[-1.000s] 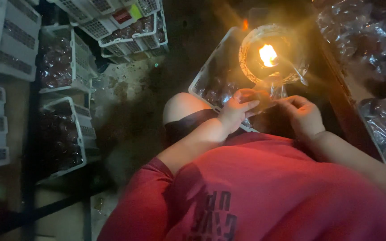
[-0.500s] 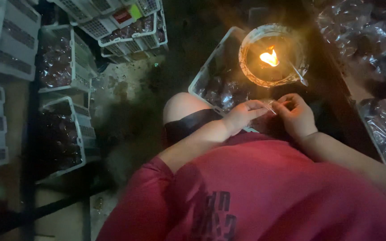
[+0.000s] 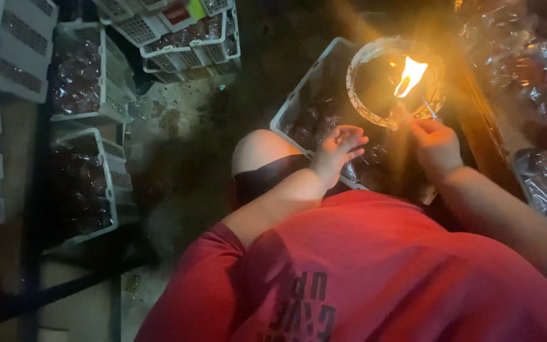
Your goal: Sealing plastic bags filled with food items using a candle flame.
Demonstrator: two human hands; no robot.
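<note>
Your right hand (image 3: pixel 437 144) is curled, fingers pinched on a thin stick-like piece whose tip reaches up toward the flame (image 3: pixel 409 76); what exactly the piece is, I can't tell, too small and washed out by glare. The flame burns inside a round shallow bowl (image 3: pixel 365 104), just above and slightly left of that hand, close but not touching as far as the view shows. Your left hand (image 3: pixel 338 151) sits well left of the right, fingers loosely spread and part-curled, holding nothing visible, hovering over the near edge of a white plastic crate (image 3: pixel 299 104) that the bowl sits on or in; which, I can't tell. That crate holds dark, shiny wrapped pieces under and around your left hand. Your bare knee (image 3: pixel 257 149) is just left of the left hand. Farther left, well apart from both hands, more white crates (image 3: pixel 106 73) with the same dark contents stand on the floor. Right of your right hand, clear plastic bags (image 3: pixel 542 183) are piled along a wooden edge.
</note>
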